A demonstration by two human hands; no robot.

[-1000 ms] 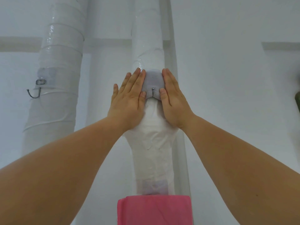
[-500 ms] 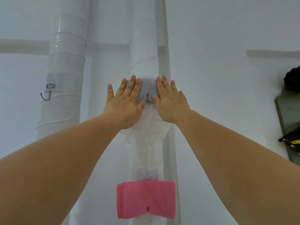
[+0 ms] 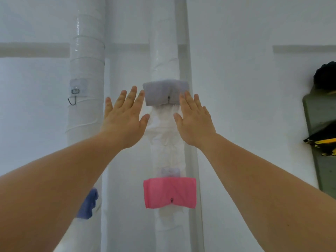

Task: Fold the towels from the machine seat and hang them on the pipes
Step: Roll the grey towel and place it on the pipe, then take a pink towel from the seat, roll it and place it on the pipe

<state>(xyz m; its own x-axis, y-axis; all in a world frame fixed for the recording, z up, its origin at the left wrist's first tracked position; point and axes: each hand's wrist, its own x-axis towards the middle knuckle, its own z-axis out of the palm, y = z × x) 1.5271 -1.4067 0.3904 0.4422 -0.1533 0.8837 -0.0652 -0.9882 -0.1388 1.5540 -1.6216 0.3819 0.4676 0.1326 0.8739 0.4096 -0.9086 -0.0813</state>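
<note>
Between the two raised hands, on the middle pipe (image 3: 165, 66), grey towel (image 3: 163, 93) hangs folded into a short wide band, slightly bent round the pipe, small metal hook (image 3: 169, 99) showing at its lower edge. Left hand (image 3: 123, 115) flat, fingers straight and spread, holding nothing, fingertips just beside the towel's left end. Right hand (image 3: 194, 120) same, fingers straight, gripping nothing; its fingertips overlap the towel's right end, contact can't be told. Hands are apart, one each side of the pipe. Lower on the same pipe, pink towel (image 3: 170, 192) folded, hanging on its own hook (image 3: 171, 200). Left pipe (image 3: 87, 60) carries a bare hook (image 3: 72, 99) and, lower down, a blue towel (image 3: 88, 206) partly hidden behind the left forearm. White wall (image 3: 236, 106) open right of the pipes; dark green object (image 3: 320, 115) at the right frame edge.
</note>
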